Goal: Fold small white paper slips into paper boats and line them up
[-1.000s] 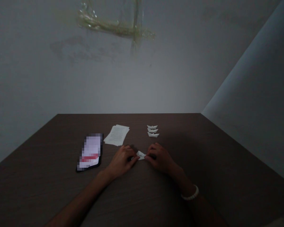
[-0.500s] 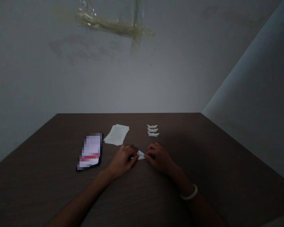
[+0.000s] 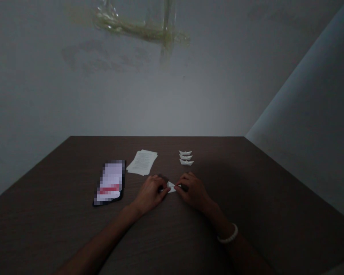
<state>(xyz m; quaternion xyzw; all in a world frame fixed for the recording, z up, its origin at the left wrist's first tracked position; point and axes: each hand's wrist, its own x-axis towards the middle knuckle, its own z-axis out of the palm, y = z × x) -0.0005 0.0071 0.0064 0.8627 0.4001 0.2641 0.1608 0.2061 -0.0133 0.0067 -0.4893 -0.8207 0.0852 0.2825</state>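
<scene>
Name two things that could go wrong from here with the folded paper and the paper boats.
The left hand and right hand both pinch the small folded paper, so an uneven pull might tear it. The three paper boats sit close together just beyond the right hand, which could nudge them.

The scene is dim and greyish; the wall (image 3: 195,103) is palest in its middle, just above the table (image 3: 149,240), and darkens toward the edges of view; the light's source is out of view, but soft shadow spreads to the right of the right hand (image 3: 194,192); shiny tape (image 3: 132,29) on the wall catches small glints; the screen of the phone (image 3: 110,179) glows pale under a blocky mosaic; print on the paper sheets (image 3: 143,162) is too small to read; the table's sides splay widely toward the lower corners.
</scene>
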